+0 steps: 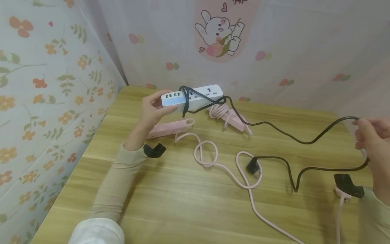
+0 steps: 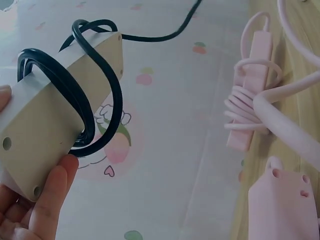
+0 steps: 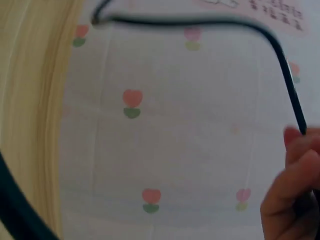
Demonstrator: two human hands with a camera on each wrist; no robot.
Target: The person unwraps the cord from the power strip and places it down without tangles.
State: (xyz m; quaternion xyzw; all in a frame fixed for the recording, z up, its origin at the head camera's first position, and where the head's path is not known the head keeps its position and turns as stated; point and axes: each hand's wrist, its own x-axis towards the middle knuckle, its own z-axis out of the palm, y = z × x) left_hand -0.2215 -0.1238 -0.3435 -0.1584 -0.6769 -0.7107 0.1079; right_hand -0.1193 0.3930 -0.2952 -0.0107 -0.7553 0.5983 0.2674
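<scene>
My left hand [image 1: 151,109] grips the near-left end of a white power strip [image 1: 198,95], raised above the table with its sockets and USB ports facing up. Loops of its black cord [image 2: 107,82] wrap loosely around the strip's middle. From there the cord runs right, in a sagging curve, to my right hand [image 1: 376,139], which pinches it between thumb and fingers. Below that hand the cord [image 1: 329,168] comes back leftward and ends in a black plug [image 1: 253,166] with metal prongs. In the right wrist view, curled fingers [image 3: 295,185] hold the cord.
Two pink power strips lie on the wooden table [image 1: 182,203]: one [image 1: 169,128] beneath my left wrist, another [image 1: 233,120] farther back with its cord coiled round it. A pink cord [image 1: 225,167] loops across the middle. A pink plug [image 1: 342,193] sits at right. Patterned curtains [image 1: 289,51] border the table.
</scene>
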